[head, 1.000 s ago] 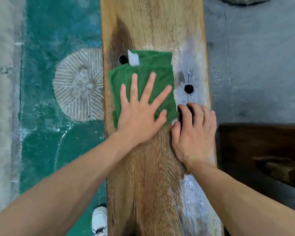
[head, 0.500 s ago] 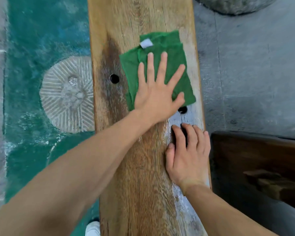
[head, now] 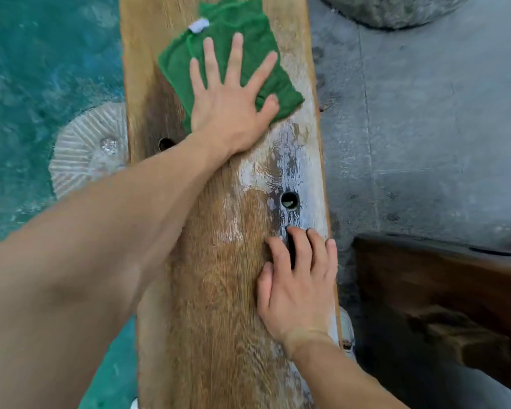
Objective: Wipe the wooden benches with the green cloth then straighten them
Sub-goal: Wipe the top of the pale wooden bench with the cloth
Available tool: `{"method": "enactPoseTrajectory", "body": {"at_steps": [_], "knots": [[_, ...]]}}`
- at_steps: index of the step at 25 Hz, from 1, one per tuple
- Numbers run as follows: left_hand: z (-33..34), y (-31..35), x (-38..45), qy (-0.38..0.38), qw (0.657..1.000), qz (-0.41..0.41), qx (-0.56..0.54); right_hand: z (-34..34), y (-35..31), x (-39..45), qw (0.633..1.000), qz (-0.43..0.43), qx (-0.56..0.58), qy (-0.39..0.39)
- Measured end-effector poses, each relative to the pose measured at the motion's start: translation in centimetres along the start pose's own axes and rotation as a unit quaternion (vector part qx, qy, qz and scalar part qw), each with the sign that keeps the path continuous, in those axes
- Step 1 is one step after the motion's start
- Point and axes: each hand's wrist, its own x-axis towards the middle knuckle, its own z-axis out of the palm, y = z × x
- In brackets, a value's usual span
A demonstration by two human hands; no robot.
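Note:
A long light wooden bench [head: 219, 290] runs up the middle of the head view, with whitish worn patches and two round holes in its top. The folded green cloth [head: 248, 33] with a white tag lies on the bench's far part. My left hand [head: 230, 98] presses flat on the cloth with fingers spread straight. My right hand [head: 298, 287] rests on the bench near its right edge, fingers loosely bent over a dark slot, holding nothing.
A second, dark wooden bench [head: 443, 290] stands at the right, close to the light one. Teal painted floor with a ribbed stone disc [head: 86, 149] lies left; grey concrete lies right. A round stone [head: 390, 10] sits at the top right. White shoes show by the bench's edges below.
My left hand has pushed the cloth away from me and toward the bench's right side. The right hand has stayed planted on the bench.

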Motion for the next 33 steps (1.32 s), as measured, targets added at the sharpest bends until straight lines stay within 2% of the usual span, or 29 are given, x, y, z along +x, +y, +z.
{"method": "enactPoseTrajectory", "body": {"at_steps": [2,4,6,7,10,12,14,16,18,20,22,24,26,28,29,31,33], "knots": [[0.4,3.0,-2.2,-0.001,0.999,0.041,0.015,-0.5,-0.2,0.1,1.0,0.0,0.026,0.016],[1.3,4.8,-8.0,0.004,0.994,0.103,0.029,-1.3,-0.2,0.1,0.99,0.039,0.123,0.056],[2.8,6.5,-17.5,0.007,0.99,0.144,0.012,-3.1,0.9,0.6,0.951,0.123,0.26,0.115],[3.7,7.3,-22.9,0.0,0.987,0.163,-0.006,-4.0,1.9,1.3,0.93,0.171,0.293,0.142],[4.3,9.0,-37.7,-0.091,0.968,0.235,0.017,-6.2,4.9,3.6,0.892,0.261,0.303,0.21],[4.2,9.5,-38.8,-0.131,0.964,0.229,-0.011,-7.1,5.9,4.6,0.877,0.281,0.325,0.217],[3.9,10.2,-31.9,-0.07,0.983,0.163,-0.037,-7.0,6.4,4.6,0.887,0.277,0.311,0.199],[3.0,10.5,-20.4,0.003,0.995,0.082,-0.056,-6.3,6.2,4.2,0.894,0.277,0.303,0.182],[1.3,8.9,-10.1,0.006,0.997,0.016,-0.077,-5.8,6.0,3.8,0.9,0.267,0.302,0.166],[1.3,5.7,-5.2,0.003,0.997,-0.047,-0.056,-5.5,6.4,3.7,0.916,0.239,0.285,0.15],[1.4,3.2,-7.7,0.004,0.995,-0.091,-0.027,-5.1,6.8,4.3,0.925,0.234,0.265,0.138],[2.5,3.3,-15.7,0.033,0.994,-0.1,-0.008,-4.8,5.9,5.8,0.922,0.251,0.266,0.128],[4.0,6.6,-27.9,0.016,0.999,-0.024,-0.021,-4.6,4.0,8.6,0.934,0.232,0.248,0.108],[5.1,9.8,-39.4,-0.033,0.994,0.106,-0.005,-4.1,2.0,12.1,0.966,0.157,0.195,0.07],[5.5,10.2,-42.7,-0.054,0.988,0.142,0.014,-3.8,1.3,13.8,0.98,0.106,0.16,0.046],[6.5,9.9,-43.9,-0.056,0.989,0.137,0.026,-2.8,0.7,15.9,0.994,0.028,0.101,0.01],[6.8,9.2,-42.3,-0.092,0.991,0.092,0.014,-1.6,0.6,16.4,0.998,0.007,0.058,-0.014]]}}
